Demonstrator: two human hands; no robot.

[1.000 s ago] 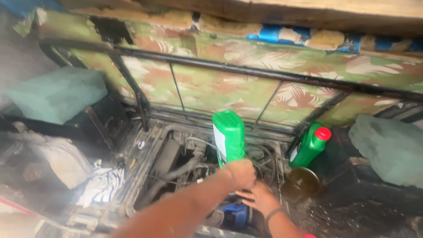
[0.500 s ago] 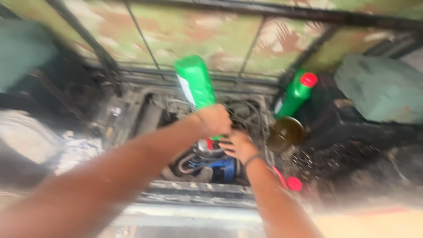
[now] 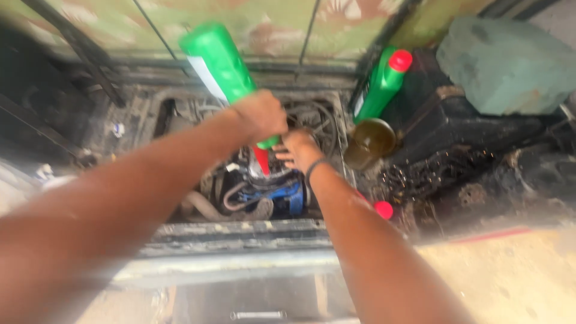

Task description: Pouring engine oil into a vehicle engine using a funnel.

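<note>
Left hand [image 3: 259,115] tipping green bottle [image 3: 223,71], right hand [image 3: 298,150] beside its red spout [image 3: 261,159]

Vehicle repair spot: open engine bay [image 3: 252,180], green oil bottles [image 3: 381,84].

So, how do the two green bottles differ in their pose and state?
The green bottle in the left hand is upside down, its red spout pointing down into the engine bay; the second green bottle stands upright at the right, touched by no hand. The held bottle is open at its spout; the standing bottle has its red cap on. Both are green plastic with red tops.
</note>
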